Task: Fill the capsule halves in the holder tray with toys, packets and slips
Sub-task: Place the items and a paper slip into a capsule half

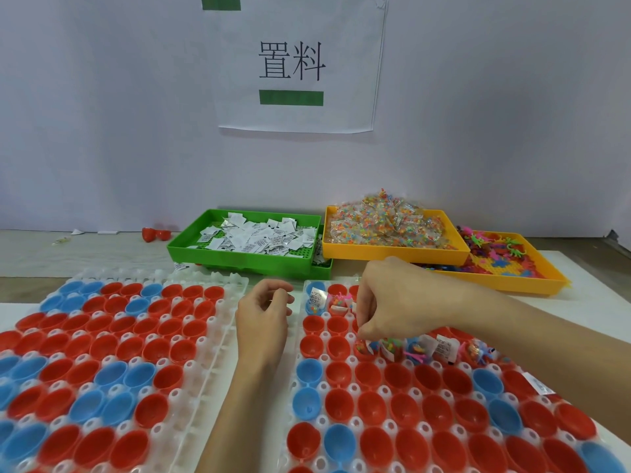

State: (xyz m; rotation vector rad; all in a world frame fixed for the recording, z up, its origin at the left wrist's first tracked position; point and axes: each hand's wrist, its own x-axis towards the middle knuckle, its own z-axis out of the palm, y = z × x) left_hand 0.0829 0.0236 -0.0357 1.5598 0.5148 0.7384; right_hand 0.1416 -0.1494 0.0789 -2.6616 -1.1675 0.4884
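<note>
Pinching something small I cannot make out, the right hand point(382, 302) hovers over a red half point(364, 349) in the right tray point(296, 349); the left hand point(264, 319) idles, loosely curled. A careless drop could land it in the neighbouring, already-filled half.

Glossy plastic capsule halves point(370, 404) in a translucent plastic holder tray point(355, 423); paper slips point(259, 238).

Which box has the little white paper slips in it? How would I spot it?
Look under the paper sign on the wall, at the row of trays at the back of the table. The slips lie in the green tray, left of the two yellow trays. It is the only green one, and its pile is white rather than colourful.
</note>
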